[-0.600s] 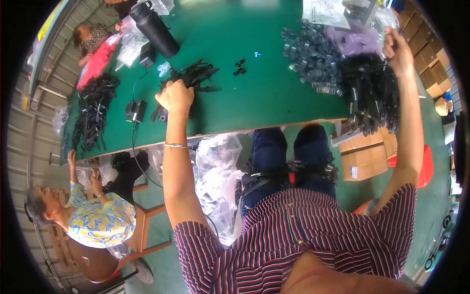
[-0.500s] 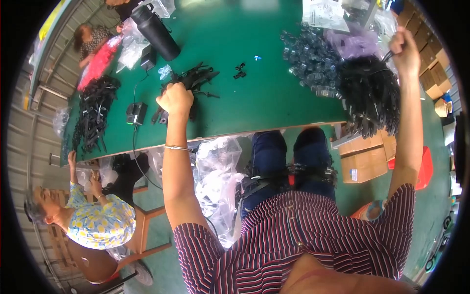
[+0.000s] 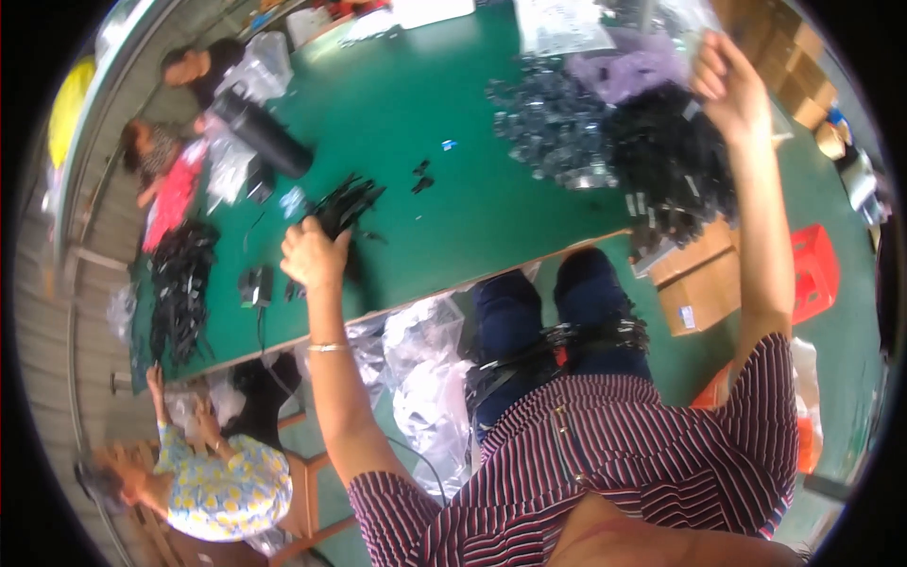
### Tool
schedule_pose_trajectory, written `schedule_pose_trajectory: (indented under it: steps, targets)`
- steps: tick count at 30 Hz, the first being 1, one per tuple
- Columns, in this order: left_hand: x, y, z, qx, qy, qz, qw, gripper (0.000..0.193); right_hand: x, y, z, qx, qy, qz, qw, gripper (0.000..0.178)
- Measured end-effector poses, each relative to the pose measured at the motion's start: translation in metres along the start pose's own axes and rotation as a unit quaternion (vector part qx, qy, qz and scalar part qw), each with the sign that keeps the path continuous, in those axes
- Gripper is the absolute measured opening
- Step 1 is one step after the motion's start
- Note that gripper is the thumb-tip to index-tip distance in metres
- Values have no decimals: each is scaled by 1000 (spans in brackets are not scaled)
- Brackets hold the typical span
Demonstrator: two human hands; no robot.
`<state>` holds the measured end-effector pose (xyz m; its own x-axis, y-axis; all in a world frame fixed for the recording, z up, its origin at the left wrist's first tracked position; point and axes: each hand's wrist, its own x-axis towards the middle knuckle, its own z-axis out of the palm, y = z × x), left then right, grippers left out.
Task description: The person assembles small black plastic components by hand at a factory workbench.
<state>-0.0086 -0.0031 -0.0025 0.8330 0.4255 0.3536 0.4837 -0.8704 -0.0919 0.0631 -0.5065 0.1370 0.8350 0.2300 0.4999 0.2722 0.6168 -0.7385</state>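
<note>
My left hand (image 3: 315,255) is at the near side of a small heap of black strap-like parts (image 3: 348,206) on the green table. Its thumb stands apart from the fingers and nothing shows in its grasp. Raised at the far right, my right hand (image 3: 732,93) has its fingers curled; motion blur hides whether a thin part is between them. Below it hangs a big bundle of black straps (image 3: 666,156) over the table's edge. Beside that bundle lies a pile of small clear and dark plastic pieces (image 3: 553,123).
A black bottle (image 3: 263,135), a small black box with a cable (image 3: 255,285) and another black strap pile (image 3: 182,283) are on the left. Cardboard boxes (image 3: 699,283) and a red stool (image 3: 814,274) stand at right. A seated co-worker (image 3: 227,487) is at lower left.
My left hand has loosened from its closed hold on the black heap and come slightly nearer. My right hand, which held thin black strands, has risen. The whole view has shifted.
</note>
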Motion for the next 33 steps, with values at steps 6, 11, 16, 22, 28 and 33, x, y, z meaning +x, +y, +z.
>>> schedule_pose_trajectory:
  steps: [6, 11, 16, 22, 28, 33]
  targets:
    - [11, -18, 34, -169, 14, 20, 985, 37, -47, 31, 48, 19, -3, 88, 996, 20]
    - [-13, -11, 38, -319, 42, 91, 942, 26, -68, 73, 65, 41, 19, 161, 986, 22]
    - [-29, 5, 7, -284, 49, 145, 947, 26, -85, 99, 77, 57, 7, 236, 970, 25]
    - [-54, 9, -16, -255, 129, 19, 958, 18, -108, 137, 101, 67, -38, 359, 930, 22]
    - [-74, 34, -34, -332, 222, 172, 900, 12, -120, 207, 120, 144, -40, 427, 892, 19]
    - [-92, 44, -26, -399, 161, 312, 847, 9, -105, 252, 150, 155, 6, 439, 885, 25]
